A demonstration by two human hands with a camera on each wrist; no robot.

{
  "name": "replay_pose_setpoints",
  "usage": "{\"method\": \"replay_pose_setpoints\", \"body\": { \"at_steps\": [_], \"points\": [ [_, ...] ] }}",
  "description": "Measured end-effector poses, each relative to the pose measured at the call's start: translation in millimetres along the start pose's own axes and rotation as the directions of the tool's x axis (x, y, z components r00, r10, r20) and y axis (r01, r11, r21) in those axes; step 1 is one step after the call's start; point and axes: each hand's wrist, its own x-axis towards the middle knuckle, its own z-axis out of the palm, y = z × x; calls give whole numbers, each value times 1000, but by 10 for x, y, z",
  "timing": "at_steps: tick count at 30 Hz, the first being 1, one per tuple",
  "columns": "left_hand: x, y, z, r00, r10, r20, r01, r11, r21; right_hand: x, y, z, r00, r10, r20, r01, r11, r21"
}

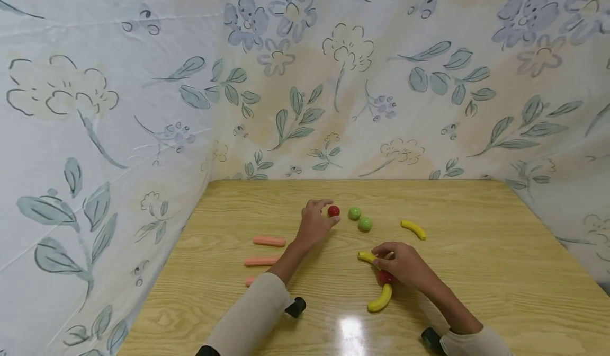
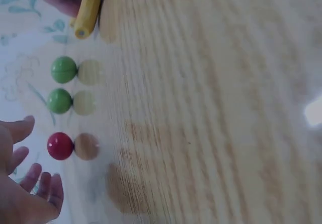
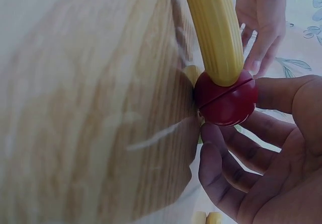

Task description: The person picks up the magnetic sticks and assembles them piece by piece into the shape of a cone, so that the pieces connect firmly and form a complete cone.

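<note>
In the head view my left hand [image 1: 316,223] reaches over the table around a small red ball [image 1: 333,211], thumb and fingers spread. The left wrist view shows a gap between those fingers [image 2: 57,191] and the ball. My right hand [image 1: 404,263] pinches a yellow toy banana [image 1: 366,256] between thumb and fingers, near the tabletop. Beside that hand lies a second red ball [image 3: 226,100] with a groove across it. A second toy banana [image 1: 380,299] lies just nearer than this ball. The ball partly hides the pinched banana in the right wrist view.
Two green balls [image 1: 355,213] sit right of the far red ball. Another toy banana [image 1: 413,229] lies farther right. Three salmon-pink sticks [image 1: 269,241] lie at left, one partly behind my left sleeve. Flowered cloth [image 1: 305,133] hangs behind the wooden table [image 1: 476,207].
</note>
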Motion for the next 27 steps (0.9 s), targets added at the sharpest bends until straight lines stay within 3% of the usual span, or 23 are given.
{"method": "replay_pose_setpoints", "body": {
  "at_steps": [9, 15, 20, 27],
  "points": [
    [100, -84, 71, 998, 1, 58, -5, 998, 62, -11, -9, 22, 1000, 7, -5, -7, 1000, 11],
    [109, -102, 86, 994, 41, 97, -49, 996, 78, -14, -4, 19, 1000, 16, -10, -16, 1000, 2],
    [97, -117, 116, 991, 52, 126, -62, 995, 73, -3, 7, 27, 1000, 12, -20, -12, 1000, -12],
    [66, -119, 119, 991, 27, 133, -31, 999, 29, 20, -4, 49, 999, 30, -26, -31, 1000, -4]
  ]
}}
